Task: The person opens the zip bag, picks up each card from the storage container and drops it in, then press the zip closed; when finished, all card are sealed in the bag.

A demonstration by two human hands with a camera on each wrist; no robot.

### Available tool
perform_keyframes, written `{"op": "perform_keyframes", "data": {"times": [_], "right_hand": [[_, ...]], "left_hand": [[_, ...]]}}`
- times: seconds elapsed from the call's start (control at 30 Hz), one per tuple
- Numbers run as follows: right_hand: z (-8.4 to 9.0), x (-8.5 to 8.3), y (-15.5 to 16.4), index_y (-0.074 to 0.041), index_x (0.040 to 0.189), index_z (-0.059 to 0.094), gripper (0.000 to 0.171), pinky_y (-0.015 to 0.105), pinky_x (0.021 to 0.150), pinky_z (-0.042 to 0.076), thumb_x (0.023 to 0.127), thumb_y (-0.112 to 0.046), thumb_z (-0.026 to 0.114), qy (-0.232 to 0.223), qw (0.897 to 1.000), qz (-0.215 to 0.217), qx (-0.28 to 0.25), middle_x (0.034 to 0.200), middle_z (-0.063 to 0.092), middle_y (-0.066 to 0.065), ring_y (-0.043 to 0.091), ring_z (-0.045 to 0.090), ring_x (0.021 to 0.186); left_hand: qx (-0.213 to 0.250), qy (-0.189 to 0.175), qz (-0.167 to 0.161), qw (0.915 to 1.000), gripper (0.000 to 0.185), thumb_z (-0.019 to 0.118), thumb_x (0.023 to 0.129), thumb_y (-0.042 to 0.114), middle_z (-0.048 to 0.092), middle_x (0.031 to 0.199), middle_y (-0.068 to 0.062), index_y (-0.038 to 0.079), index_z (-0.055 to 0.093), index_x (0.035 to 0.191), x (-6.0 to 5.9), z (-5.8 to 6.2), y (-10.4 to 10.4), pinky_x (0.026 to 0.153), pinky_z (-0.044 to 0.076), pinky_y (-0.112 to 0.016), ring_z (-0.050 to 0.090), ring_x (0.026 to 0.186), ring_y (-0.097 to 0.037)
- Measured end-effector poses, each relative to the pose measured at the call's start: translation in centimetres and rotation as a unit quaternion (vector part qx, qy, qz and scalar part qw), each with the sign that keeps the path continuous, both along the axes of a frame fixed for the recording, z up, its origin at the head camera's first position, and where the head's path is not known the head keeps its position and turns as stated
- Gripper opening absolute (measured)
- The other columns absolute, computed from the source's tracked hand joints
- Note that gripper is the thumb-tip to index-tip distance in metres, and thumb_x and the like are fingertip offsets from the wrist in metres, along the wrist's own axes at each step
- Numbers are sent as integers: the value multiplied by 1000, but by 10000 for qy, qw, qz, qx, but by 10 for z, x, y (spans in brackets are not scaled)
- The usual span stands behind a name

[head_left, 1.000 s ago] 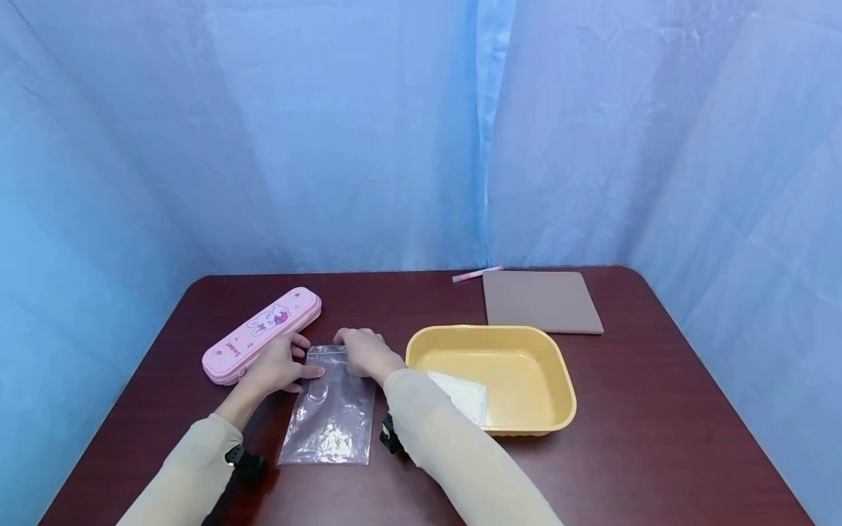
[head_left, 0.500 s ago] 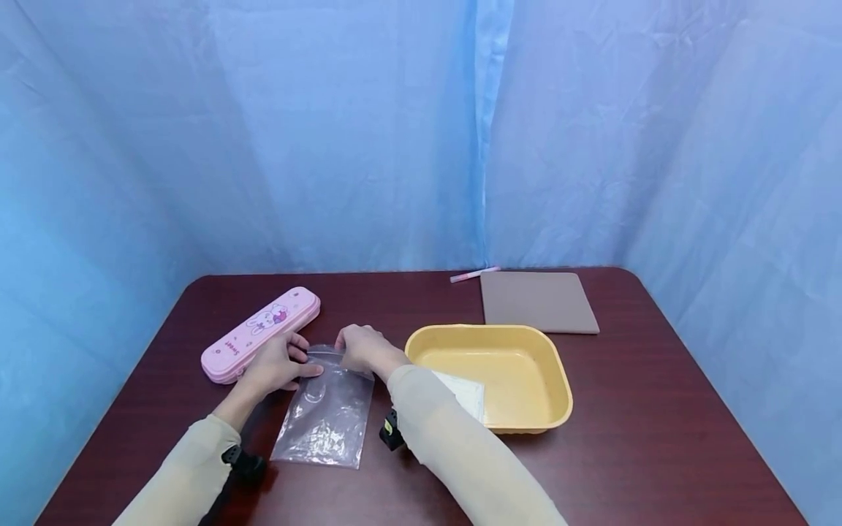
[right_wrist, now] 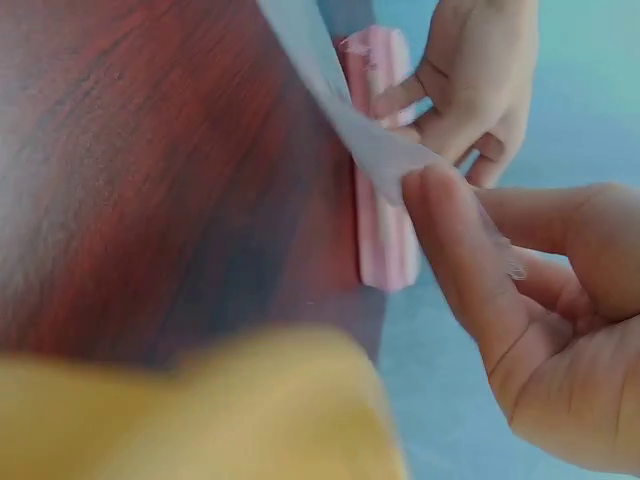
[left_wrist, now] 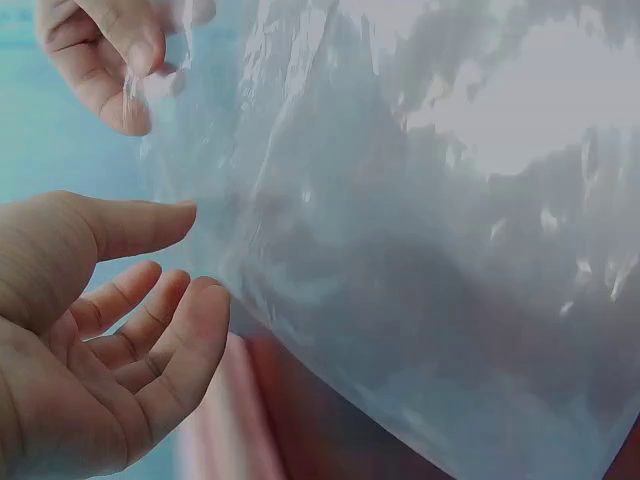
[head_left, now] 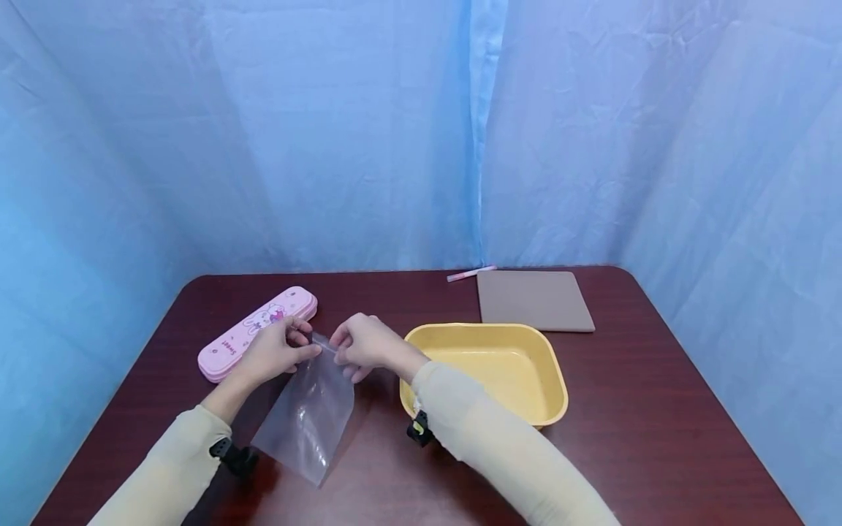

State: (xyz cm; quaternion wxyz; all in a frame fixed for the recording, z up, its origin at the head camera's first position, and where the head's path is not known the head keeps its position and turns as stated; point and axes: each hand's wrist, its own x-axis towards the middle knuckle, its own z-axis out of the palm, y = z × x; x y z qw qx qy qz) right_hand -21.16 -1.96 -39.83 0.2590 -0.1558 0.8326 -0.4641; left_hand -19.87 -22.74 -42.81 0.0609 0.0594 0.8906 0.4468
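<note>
Above the table point(head_left: 658, 438), near me, my left hand point(head_left: 272, 354) and right hand point(head_left: 360, 343) pinch the bag point(head_left: 304, 413) by its top edge; it hangs tilted, long axis running down toward me. Beyond lie the case point(head_left: 253, 332) and tray point(head_left: 500, 372).
</note>
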Motion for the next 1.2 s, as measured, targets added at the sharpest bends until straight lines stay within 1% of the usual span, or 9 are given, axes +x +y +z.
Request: {"op": "perform_keyframes", "data": {"times": [0.1, 0.27, 0.33, 0.43, 0.57, 0.67, 0.83, 0.97, 1.2], "right_hand": [[11, 2, 17, 2, 113, 69, 20, 35, 55, 58, 93, 1, 70, -106, 9971, -168, -730, 86, 70, 8, 22, 72, 65], [30, 8, 47, -3, 119, 69, 26, 43, 61, 59, 93, -3, 73, 12, 9891, -387, -1423, 94, 72, 9, 24, 74, 72], [35, 12, 57, -4, 120, 69, 28, 46, 64, 59, 92, -5, 74, 125, 9860, -426, -1605, 97, 71, 10, 24, 74, 74], [38, 19, 69, -6, 122, 69, 30, 47, 65, 59, 92, -7, 75, 292, 9810, -484, -1854, 100, 71, 11, 25, 74, 77], [40, 31, 81, -9, 123, 70, 32, 43, 64, 60, 92, -9, 76, 543, 9743, -500, -2130, 106, 72, 10, 25, 74, 82], [40, 41, 87, -6, 126, 69, 33, 43, 66, 60, 93, -9, 74, 684, 9693, -395, -2330, 109, 73, 12, 27, 74, 87], [39, 56, 93, -4, 128, 68, 34, 43, 68, 60, 96, -13, 71, 705, 9670, -291, -2432, 120, 69, 13, 29, 73, 92], [37, 61, 94, -2, 129, 68, 33, 43, 68, 60, 100, -17, 67, 794, 9659, -237, -2451, 128, 65, 12, 26, 71, 95], [30, 64, 92, -3, 129, 68, 31, 41, 67, 60, 101, -16, 65, 868, 9675, -246, -2360, 127, 65, 11, 23, 71, 92]], "left_hand": [[163, 278, -48, 9995, 40, 77, 91, 15, 65, 95, -16, -3, 57, 120, 0, 19, 5, 58, 57, -36, 65, 72, -22], [607, 700, -269, 9953, 33, 78, 92, 19, 65, 94, -16, 2, 61, 114, 8, 51, 18, 58, 59, -39, 67, 74, -29], [792, 630, -380, 9941, 31, 76, 93, 19, 65, 94, -16, 0, 62, 112, 13, 61, 26, 58, 59, -39, 66, 75, -29], [982, 364, -489, 9933, 31, 73, 96, 23, 65, 92, -18, -2, 63, 113, 19, 70, 40, 58, 58, -37, 65, 74, -28], [1240, -52, -573, 9906, 33, 66, 100, 30, 66, 94, -20, -1, 65, 112, 24, 74, 56, 59, 58, -38, 66, 74, -30], [1473, -302, -578, 9869, 39, 59, 104, 37, 66, 101, -20, -1, 64, 111, 25, 75, 63, 61, 59, -38, 67, 75, -29], [1651, -584, -514, 9832, 53, 51, 104, 49, 68, 104, -20, -2, 64, 111, 23, 75, 71, 61, 59, -41, 69, 74, -25], [1676, -781, -541, 9813, 53, 51, 104, 51, 71, 104, -17, 0, 65, 112, 24, 72, 77, 60, 59, -42, 72, 79, -28], [1734, -1051, -720, 9766, 51, 56, 102, 50, 72, 108, -16, 1, 68, 112, 25, 67, 81, 61, 59, -42, 74, 84, -29]]}}
